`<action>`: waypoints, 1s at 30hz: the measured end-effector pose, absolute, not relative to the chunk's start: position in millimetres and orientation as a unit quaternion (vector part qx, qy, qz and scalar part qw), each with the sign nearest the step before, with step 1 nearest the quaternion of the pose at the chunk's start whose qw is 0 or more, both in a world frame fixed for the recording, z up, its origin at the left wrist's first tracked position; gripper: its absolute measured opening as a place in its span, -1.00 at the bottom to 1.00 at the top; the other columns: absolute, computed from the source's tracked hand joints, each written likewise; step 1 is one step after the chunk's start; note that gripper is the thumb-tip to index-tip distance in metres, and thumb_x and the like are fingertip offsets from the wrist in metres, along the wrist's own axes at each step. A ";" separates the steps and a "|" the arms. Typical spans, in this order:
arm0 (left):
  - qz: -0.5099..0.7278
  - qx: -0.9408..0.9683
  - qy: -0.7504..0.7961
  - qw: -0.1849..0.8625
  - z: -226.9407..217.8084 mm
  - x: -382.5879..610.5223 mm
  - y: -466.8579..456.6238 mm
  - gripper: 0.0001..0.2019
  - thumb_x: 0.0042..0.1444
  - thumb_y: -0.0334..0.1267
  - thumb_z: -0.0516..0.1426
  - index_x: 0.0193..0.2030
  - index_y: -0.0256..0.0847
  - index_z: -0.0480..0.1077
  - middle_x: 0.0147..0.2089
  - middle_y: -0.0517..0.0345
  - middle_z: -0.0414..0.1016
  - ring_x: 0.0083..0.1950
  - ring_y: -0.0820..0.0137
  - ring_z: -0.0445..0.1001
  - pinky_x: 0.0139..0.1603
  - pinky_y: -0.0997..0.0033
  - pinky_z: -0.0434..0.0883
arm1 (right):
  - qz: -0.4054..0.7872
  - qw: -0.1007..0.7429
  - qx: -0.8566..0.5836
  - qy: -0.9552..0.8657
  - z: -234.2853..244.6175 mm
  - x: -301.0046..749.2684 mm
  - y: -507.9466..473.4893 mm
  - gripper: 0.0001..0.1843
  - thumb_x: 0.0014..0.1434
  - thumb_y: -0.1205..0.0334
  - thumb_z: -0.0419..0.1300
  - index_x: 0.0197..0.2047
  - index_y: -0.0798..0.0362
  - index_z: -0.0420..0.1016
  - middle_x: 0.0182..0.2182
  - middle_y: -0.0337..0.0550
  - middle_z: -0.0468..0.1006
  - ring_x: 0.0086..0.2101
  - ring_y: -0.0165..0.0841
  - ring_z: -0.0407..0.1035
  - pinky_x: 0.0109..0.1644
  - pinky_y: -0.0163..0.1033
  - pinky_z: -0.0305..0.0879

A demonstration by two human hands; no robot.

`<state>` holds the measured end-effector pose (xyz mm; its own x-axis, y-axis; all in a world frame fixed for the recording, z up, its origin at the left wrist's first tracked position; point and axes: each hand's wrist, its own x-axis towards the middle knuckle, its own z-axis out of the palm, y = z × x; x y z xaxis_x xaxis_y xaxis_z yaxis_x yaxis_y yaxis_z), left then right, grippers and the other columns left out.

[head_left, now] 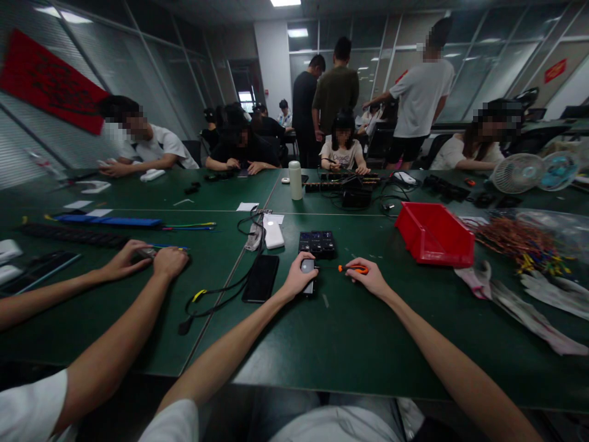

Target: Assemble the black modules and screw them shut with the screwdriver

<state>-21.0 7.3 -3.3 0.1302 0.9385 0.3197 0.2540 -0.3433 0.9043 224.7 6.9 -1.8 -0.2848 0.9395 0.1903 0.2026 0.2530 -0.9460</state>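
My left hand [299,274] is wrapped around a small dark block with a grey face [308,286], held on the green tabletop. In my right hand [369,277] is a screwdriver with an orange and black handle [358,269]. Its thin shaft points left at the block's side; whether the tip touches is too small to tell. Just beyond my left hand sits a black unit made of joined modules [318,242]. A black phone [260,279] lies to the left of that hand.
A red bin [432,236] stands at right, near bundled copper-coloured wires [519,242] and work gloves [519,307]. Black cables [221,288], a white power bank [274,233] and a pale bottle [296,181] are to the left and ahead. A co-worker's hands [170,261] work at left.
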 end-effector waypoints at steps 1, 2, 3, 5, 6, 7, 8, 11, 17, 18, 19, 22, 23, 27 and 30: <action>0.482 0.662 0.451 0.354 -3.1 -20.9 7.2 -0.71 -0.08 -0.38 0.11 -0.15 -0.18 0.28 -0.16 0.19 0.33 -0.17 0.43 0.33 -0.09 0.47 0.25 | 0.437 0.420 -0.426 -0.672 -1.6 224.6 6.9 -0.65 0.01 0.04 0.25 -0.20 0.11 0.44 -0.35 -0.11 0.52 -0.49 -0.40 0.38 -0.38 -0.22 0.36; 0.481 0.662 0.452 0.354 -2.7 -20.9 7.1 -0.71 -0.07 -0.38 0.11 -0.15 -0.19 0.28 -0.16 0.19 0.33 -0.17 0.43 0.33 -0.09 0.47 0.25 | 0.435 0.420 -0.427 -0.673 -1.6 224.5 6.9 -0.64 0.00 0.04 0.25 -0.20 0.11 0.45 -0.34 -0.11 0.51 -0.49 -0.40 0.37 -0.38 -0.22 0.36; 0.481 0.662 0.454 0.353 -2.2 -20.8 6.9 -0.71 -0.07 -0.38 0.11 -0.15 -0.19 0.28 -0.16 0.19 0.33 -0.17 0.43 0.33 -0.09 0.46 0.25 | 0.434 0.419 -0.427 -0.674 -1.8 224.3 7.1 -0.64 0.00 0.04 0.25 -0.20 0.11 0.45 -0.34 -0.10 0.51 -0.49 -0.40 0.37 -0.38 -0.22 0.36; 0.479 0.662 0.454 0.355 -1.2 -20.8 6.5 -0.72 -0.07 -0.38 0.11 -0.14 -0.19 0.28 -0.16 0.18 0.33 -0.17 0.42 0.33 -0.09 0.46 0.25 | 0.430 0.421 -0.428 -0.674 -2.6 223.8 7.5 -0.64 0.00 0.04 0.25 -0.20 0.11 0.45 -0.33 -0.10 0.51 -0.49 -0.41 0.37 -0.38 -0.21 0.37; 0.478 0.662 0.454 0.357 -0.7 -20.8 6.2 -0.72 -0.06 -0.38 0.11 -0.14 -0.20 0.28 -0.16 0.18 0.33 -0.17 0.42 0.33 -0.09 0.45 0.26 | 0.429 0.422 -0.429 -0.674 -3.1 223.5 7.7 -0.64 0.00 0.03 0.25 -0.20 0.11 0.45 -0.32 -0.10 0.51 -0.50 -0.41 0.37 -0.38 -0.21 0.37; 0.478 0.662 0.452 0.359 -0.3 -20.8 5.9 -0.72 -0.06 -0.37 0.11 -0.14 -0.20 0.28 -0.16 0.17 0.33 -0.17 0.42 0.33 -0.09 0.45 0.26 | 0.428 0.423 -0.429 -0.674 -3.6 223.2 7.9 -0.64 0.00 0.03 0.25 -0.20 0.11 0.45 -0.31 -0.09 0.51 -0.50 -0.41 0.37 -0.38 -0.20 0.38; 0.477 0.663 0.451 0.360 0.1 -20.7 5.7 -0.72 -0.06 -0.37 0.11 -0.14 -0.20 0.28 -0.16 0.17 0.33 -0.17 0.42 0.33 -0.09 0.45 0.26 | 0.427 0.423 -0.430 -0.674 -4.0 223.0 7.9 -0.64 0.00 0.03 0.25 -0.20 0.10 0.45 -0.31 -0.09 0.51 -0.50 -0.40 0.37 -0.38 -0.19 0.38; 0.474 0.664 0.453 0.359 0.6 -20.7 5.2 -0.72 -0.05 -0.36 0.11 -0.14 -0.20 0.28 -0.16 0.17 0.33 -0.17 0.42 0.33 -0.09 0.44 0.26 | 0.421 0.424 -0.430 -0.677 -4.5 222.4 7.6 -0.63 -0.01 0.01 0.25 -0.21 0.10 0.45 -0.29 -0.08 0.50 -0.49 -0.39 0.37 -0.37 -0.17 0.40; 0.470 0.673 0.446 0.357 -1.1 -21.8 6.1 -0.73 -0.04 -0.33 0.13 -0.14 -0.19 0.29 -0.15 0.18 0.33 -0.14 0.40 0.32 -0.06 0.43 0.24 | 0.388 0.427 -0.425 -0.697 -2.1 221.6 5.8 -0.69 -0.01 0.05 0.26 -0.23 0.07 0.47 -0.27 -0.10 0.51 -0.34 -0.31 0.41 -0.20 -0.11 0.39; 0.467 0.676 0.445 0.357 -1.4 -22.0 6.2 -0.72 -0.05 -0.33 0.13 -0.14 -0.19 0.29 -0.15 0.19 0.34 -0.13 0.40 0.32 -0.05 0.43 0.24 | 0.378 0.429 -0.423 -0.703 -1.5 221.2 5.5 -0.70 -0.01 0.06 0.26 -0.24 0.06 0.48 -0.28 -0.11 0.51 -0.29 -0.28 0.41 -0.13 -0.08 0.37; 0.464 0.678 0.445 0.357 -1.7 -22.2 6.2 -0.71 -0.05 -0.32 0.13 -0.13 -0.19 0.29 -0.15 0.19 0.34 -0.13 0.40 0.32 -0.06 0.43 0.24 | 0.371 0.430 -0.420 -0.708 -0.8 220.7 5.1 -0.71 0.00 0.07 0.26 -0.24 0.05 0.48 -0.28 -0.11 0.51 -0.26 -0.27 0.41 -0.08 -0.06 0.35; 0.453 0.683 0.445 0.360 -2.2 -22.6 5.7 -0.70 -0.05 -0.32 0.14 -0.11 -0.18 0.28 -0.15 0.20 0.33 -0.14 0.41 0.31 -0.06 0.43 0.24 | 0.365 0.430 -0.415 -0.714 0.3 219.2 4.0 -0.72 -0.01 0.08 0.26 -0.24 0.05 0.49 -0.27 -0.12 0.52 -0.22 -0.26 0.41 -0.03 -0.05 0.32; 0.450 0.685 0.445 0.361 -2.4 -22.8 5.4 -0.70 -0.05 -0.32 0.14 -0.11 -0.18 0.28 -0.16 0.20 0.33 -0.15 0.41 0.31 -0.06 0.43 0.24 | 0.366 0.429 -0.415 -0.714 0.5 218.8 3.6 -0.72 -0.01 0.08 0.26 -0.24 0.05 0.49 -0.27 -0.12 0.52 -0.23 -0.26 0.41 -0.03 -0.05 0.32; 0.434 0.693 0.446 0.364 -3.3 -23.1 4.7 -0.70 -0.06 -0.32 0.14 -0.12 -0.18 0.29 -0.18 0.21 0.32 -0.18 0.42 0.31 -0.08 0.44 0.25 | 0.371 0.426 -0.428 -0.705 0.4 218.3 3.1 -0.71 -0.02 0.07 0.27 -0.26 0.07 0.49 -0.27 -0.11 0.53 -0.23 -0.25 0.42 -0.04 -0.04 0.33; 0.432 0.691 0.449 0.365 -3.6 -23.3 5.1 -0.70 -0.06 -0.33 0.14 -0.12 -0.17 0.29 -0.19 0.22 0.32 -0.18 0.42 0.31 -0.09 0.44 0.25 | 0.370 0.426 -0.438 -0.700 0.3 218.1 3.4 -0.71 -0.02 0.06 0.27 -0.28 0.08 0.51 -0.29 -0.10 0.54 -0.24 -0.25 0.43 -0.07 -0.06 0.34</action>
<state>-23.3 5.1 -3.6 0.2229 0.9370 0.2689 0.3059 -0.3291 0.8933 218.1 3.4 0.3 -0.2534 0.9283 0.2722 0.2980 0.3426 -0.8909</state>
